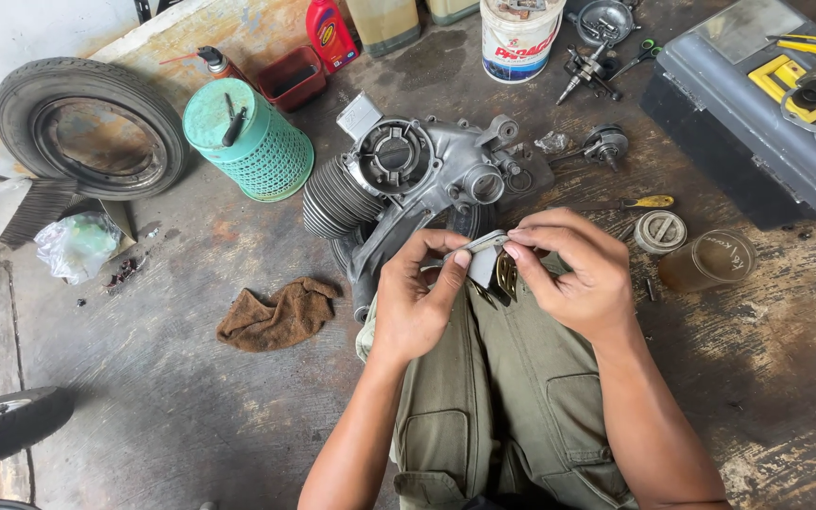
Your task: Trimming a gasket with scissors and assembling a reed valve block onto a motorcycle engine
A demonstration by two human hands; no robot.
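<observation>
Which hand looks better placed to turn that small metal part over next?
Probably the right hand: its fingertips pinch the top edge of the metal part and sit over it, free to twist. The left hand seems to steady it from the side with the thumb, above the engine.

A dull grey cast-metal engine case (pixel 408 189) is lying on a rough, stained concrete floor (pixel 172 416). A brown cloth rag (pixel 276 314) is looking coarse and matt, a green plastic basket (pixel 249 142) faintly glossy, and a rubber tyre (pixel 87 125) dusty.
</observation>
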